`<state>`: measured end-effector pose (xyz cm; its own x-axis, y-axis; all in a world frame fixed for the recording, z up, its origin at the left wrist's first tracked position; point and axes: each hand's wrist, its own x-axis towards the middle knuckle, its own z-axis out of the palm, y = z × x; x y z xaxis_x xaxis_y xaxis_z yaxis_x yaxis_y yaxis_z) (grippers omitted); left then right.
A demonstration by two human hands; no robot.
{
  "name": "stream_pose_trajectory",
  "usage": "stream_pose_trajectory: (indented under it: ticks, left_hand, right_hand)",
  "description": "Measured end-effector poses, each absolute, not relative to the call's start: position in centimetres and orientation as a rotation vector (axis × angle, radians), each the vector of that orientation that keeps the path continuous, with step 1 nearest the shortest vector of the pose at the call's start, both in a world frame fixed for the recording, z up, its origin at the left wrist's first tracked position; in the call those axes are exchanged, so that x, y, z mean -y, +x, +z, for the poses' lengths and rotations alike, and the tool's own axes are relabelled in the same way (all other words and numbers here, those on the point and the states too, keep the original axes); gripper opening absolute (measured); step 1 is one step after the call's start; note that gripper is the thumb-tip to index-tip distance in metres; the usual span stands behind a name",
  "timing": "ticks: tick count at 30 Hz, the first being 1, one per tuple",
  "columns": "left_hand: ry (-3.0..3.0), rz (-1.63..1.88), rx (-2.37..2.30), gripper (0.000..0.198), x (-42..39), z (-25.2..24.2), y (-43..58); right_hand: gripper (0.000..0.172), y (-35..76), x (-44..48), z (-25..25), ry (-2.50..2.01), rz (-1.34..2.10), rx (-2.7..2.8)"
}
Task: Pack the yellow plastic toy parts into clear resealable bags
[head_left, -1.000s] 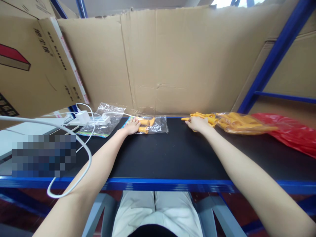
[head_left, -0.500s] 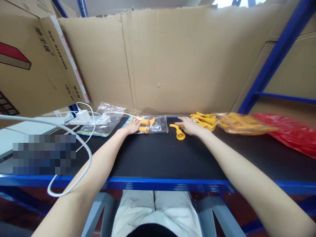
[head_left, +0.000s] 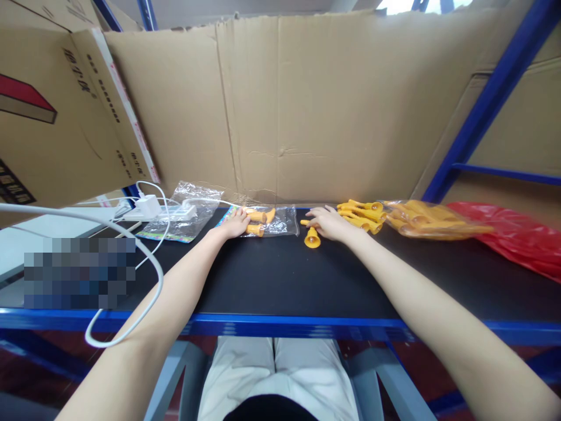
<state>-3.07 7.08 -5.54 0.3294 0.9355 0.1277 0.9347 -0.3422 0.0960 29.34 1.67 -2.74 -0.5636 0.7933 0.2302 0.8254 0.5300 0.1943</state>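
We find the left hand (head_left: 237, 224) palm down on the left end of a clear plastic bag (head_left: 287, 221) holding yellow horn-shaped pieces (head_left: 255, 230); whether its fingers grip, we cannot tell. The right hand (head_left: 329, 223) is unclenched, its fingers outstretched over the stem of a single yellow horn-shaped piece (head_left: 312, 240) (contact cannot be confirmed), which lies on the black tabletop (head_left: 284, 280) with its flared mouth towards the person. Just right of that hand we note a loose pile of similar pieces (head_left: 370, 219), then a filled clear bag (head_left: 429, 219) and red plastic sheeting (head_left: 504, 234). Left of the left hand we record a second clear bag (head_left: 204, 197), a white power strip (head_left: 179, 213) and a plugged-in white adapter (head_left: 148, 206). A cardboard panel (head_left: 342, 111) stands behind.
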Motion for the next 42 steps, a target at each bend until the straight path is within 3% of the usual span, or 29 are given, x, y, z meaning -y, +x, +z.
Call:
stream_pose_trajectory:
  ticks: [10, 24, 42]
  left_hand:
    - [2.505, 0.212, -1.837, 0.055, -6.6, -5.0, -2.6]
    - [2.479, 0.22, -1.753, 0.062, -5.6, -5.0, -0.7]
    - [2.462, 0.343, -1.641, 0.062, -4.3, -4.8, 0.9]
  right_hand:
    - [0.021, 31.5, -1.4, -1.1, -1.573, -0.652, 2.282]
    - [0.021, 27.3, 0.3, -0.9, -1.352, -0.333, 2.356]
    - [0.021, 24.9, 0.9, -1.8, -1.515, 0.115, 2.159]
